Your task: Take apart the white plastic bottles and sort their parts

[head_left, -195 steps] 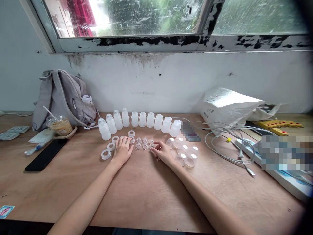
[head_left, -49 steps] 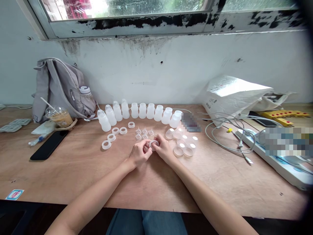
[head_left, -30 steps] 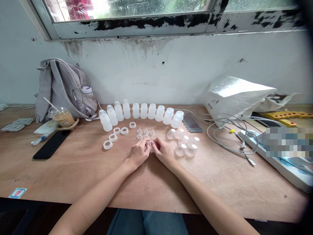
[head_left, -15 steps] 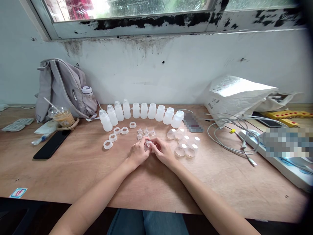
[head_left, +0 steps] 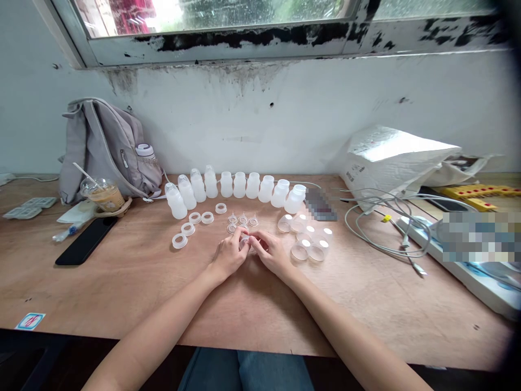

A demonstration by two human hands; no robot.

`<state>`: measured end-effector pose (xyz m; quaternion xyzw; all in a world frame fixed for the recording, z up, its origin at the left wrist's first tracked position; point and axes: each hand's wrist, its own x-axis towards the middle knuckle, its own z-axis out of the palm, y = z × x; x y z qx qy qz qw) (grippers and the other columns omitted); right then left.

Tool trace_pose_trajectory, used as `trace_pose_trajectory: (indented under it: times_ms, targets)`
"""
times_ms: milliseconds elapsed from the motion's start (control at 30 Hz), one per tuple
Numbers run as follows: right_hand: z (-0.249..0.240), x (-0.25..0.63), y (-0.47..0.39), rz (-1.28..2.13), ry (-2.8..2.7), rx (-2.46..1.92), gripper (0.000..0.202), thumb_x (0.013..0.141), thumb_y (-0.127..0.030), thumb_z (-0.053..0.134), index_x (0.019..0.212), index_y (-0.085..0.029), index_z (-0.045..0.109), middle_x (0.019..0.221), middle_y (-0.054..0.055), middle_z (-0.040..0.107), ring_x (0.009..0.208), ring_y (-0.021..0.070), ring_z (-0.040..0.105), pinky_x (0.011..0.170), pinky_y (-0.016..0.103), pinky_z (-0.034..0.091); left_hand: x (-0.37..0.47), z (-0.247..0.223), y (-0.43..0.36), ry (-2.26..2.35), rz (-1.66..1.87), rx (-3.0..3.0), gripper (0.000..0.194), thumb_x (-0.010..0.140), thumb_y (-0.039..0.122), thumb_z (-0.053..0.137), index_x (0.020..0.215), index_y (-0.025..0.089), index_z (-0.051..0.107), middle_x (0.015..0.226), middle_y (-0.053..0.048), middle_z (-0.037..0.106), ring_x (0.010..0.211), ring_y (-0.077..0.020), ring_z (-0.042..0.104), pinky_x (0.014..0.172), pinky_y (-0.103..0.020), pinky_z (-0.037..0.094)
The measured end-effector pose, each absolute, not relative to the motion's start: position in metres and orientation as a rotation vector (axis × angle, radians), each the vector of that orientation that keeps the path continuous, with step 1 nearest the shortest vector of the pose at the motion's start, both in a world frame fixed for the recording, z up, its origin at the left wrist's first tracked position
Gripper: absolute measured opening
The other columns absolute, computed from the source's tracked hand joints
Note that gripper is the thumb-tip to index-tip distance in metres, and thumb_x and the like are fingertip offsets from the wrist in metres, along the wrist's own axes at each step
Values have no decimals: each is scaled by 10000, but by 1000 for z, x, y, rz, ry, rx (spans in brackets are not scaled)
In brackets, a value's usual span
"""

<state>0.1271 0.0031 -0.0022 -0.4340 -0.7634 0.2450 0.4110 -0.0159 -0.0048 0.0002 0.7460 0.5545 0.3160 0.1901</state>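
Observation:
My left hand and my right hand meet at the middle of the table, both closed on a small translucent ring piece that their fingers partly cover. Just beyond the fingertips lie several clear nipples. White collar rings are spread to the left. Clear dome caps lie to the right of my right hand. A curved row of frosted bottles stands behind; those at its left end have clear tops on, the others are open.
A black phone, an iced coffee cup and a grey backpack are at the left. At the right are looped cables, a power strip and a white bag. The wooden table ends near my lap.
My fingers have shifted slightly around the ring piece, and less of it shows between them. The bottles, rings and caps have not moved.

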Motion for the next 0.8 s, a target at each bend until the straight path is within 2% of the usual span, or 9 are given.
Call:
trace_pose_trajectory:
  times_ms: [167, 267, 400, 533, 800]
  targets:
    - [-3, 127, 2, 705, -1875, -1074, 227, 836, -338, 465, 836, -172, 619, 675, 17, 582, 571, 119, 483, 560, 233, 391, -16, 0, -5, 1546, 916, 2031, 156, 807, 271, 450, 961, 257, 470, 728, 21, 614, 655, -151, 587, 603, -231, 414]
    - [-3, 127, 1, 975, -1742, -1037, 229, 816, -382, 489, 842, -183, 599, 685, 10, 579, 522, 107, 488, 495, 224, 401, -16, 0, -4, 1531, 952, 2001, 143, 796, 269, 469, 938, 247, 476, 710, 24, 605, 633, -139, 574, 592, -222, 406]
    - [-1, 124, 1, 1376, -1370, -953, 255, 807, -424, 488, 877, -194, 572, 587, -29, 517, 429, 92, 477, 423, 220, 402, -17, 0, -2, 1507, 1058, 1924, 183, 807, 365, 469, 925, 226, 478, 663, 24, 580, 575, -124, 547, 560, -215, 396]
    - [-1, 124, 5, 1576, -1082, -897, 279, 768, -400, 553, 966, -204, 547, 621, -38, 521, 427, 85, 497, 414, 217, 419, -16, 1, 0, 1378, 1118, 1811, 219, 816, 406, 449, 908, 208, 466, 654, 22, 565, 519, -106, 522, 529, -209, 398]
    - [-6, 128, 9, 1667, -1175, -906, 256, 710, -392, 627, 751, -169, 509, 609, -43, 541, 385, 52, 469, 375, 176, 366, -15, -8, 6, 1130, 1094, 1459, 210, 826, 383, 381, 895, 201, 459, 639, 23, 546, 402, -87, 479, 391, -199, 362]
